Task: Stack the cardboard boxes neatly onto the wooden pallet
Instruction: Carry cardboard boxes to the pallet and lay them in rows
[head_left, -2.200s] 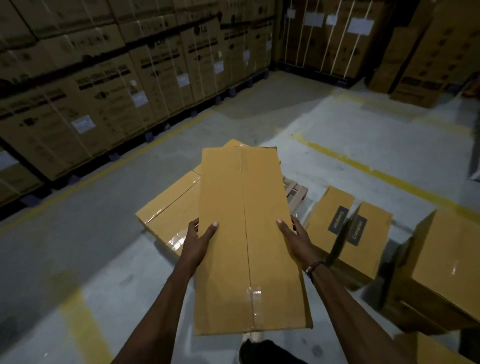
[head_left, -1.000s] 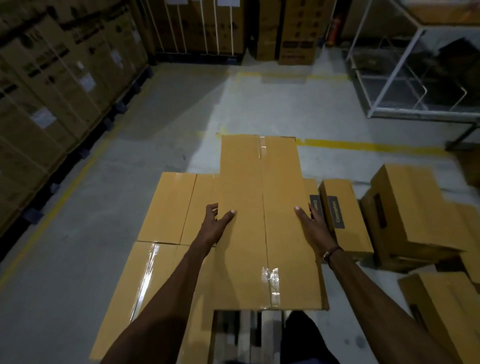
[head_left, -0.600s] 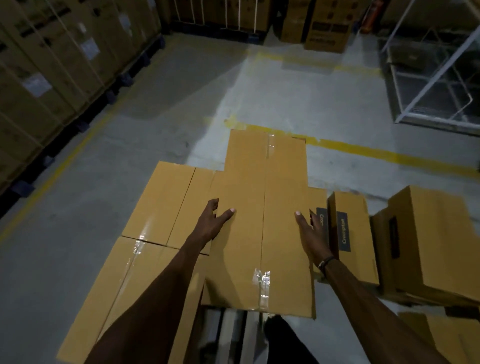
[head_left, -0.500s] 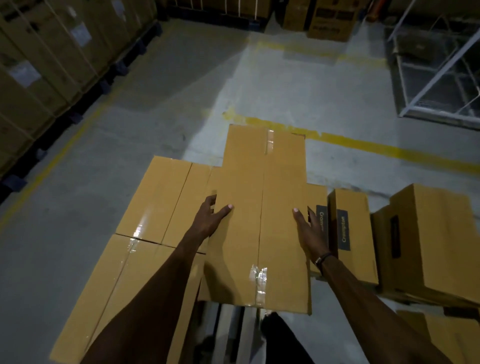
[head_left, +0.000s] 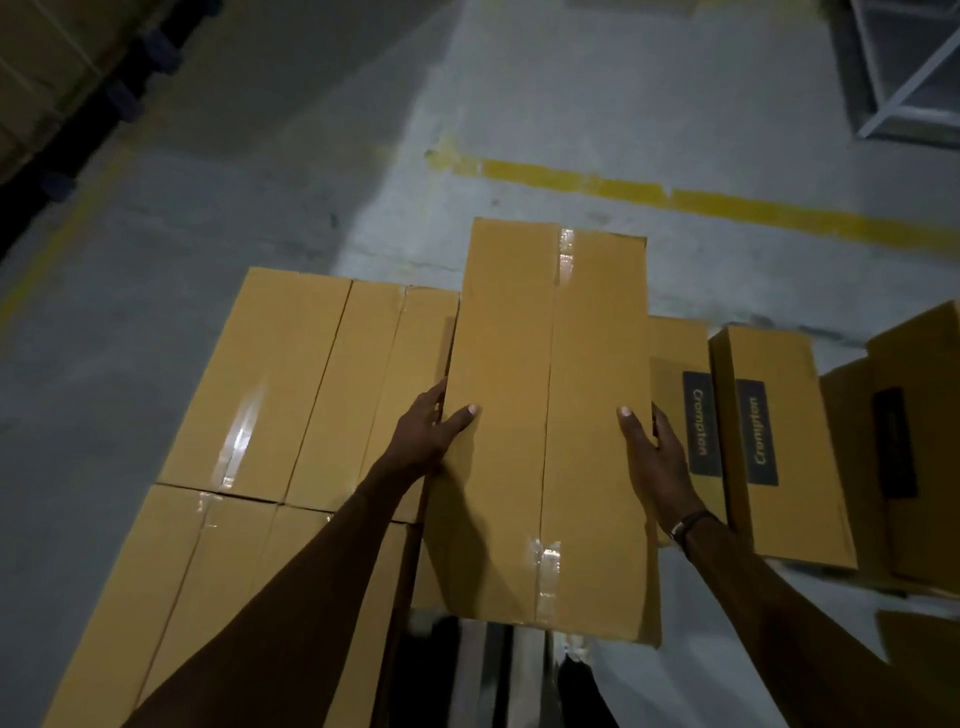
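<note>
I hold a long taped cardboard box (head_left: 550, 415) between both hands, its long axis pointing away from me. My left hand (head_left: 428, 431) grips its left side and my right hand (head_left: 652, 457) grips its right side, thumbs on top. The box hangs just right of the boxes lying on the pallet: a far row of boxes (head_left: 306, 384) and a near row (head_left: 208, 597). Slats of the wooden pallet (head_left: 483, 675) show in shadow below the held box's near end. Whether the box touches anything beneath it is hidden.
Two labelled boxes (head_left: 774, 447) lie on the floor right of my right hand, with more boxes (head_left: 904, 426) at the far right edge. A yellow floor line (head_left: 675, 200) runs across ahead. A white rack (head_left: 904, 78) stands top right; stacked cartons (head_left: 36, 67) line the left.
The camera has tilted down and moved closer. The held box has come lower and nearer to the right side of the boxes on the pallet. Both hands keep their grip.
</note>
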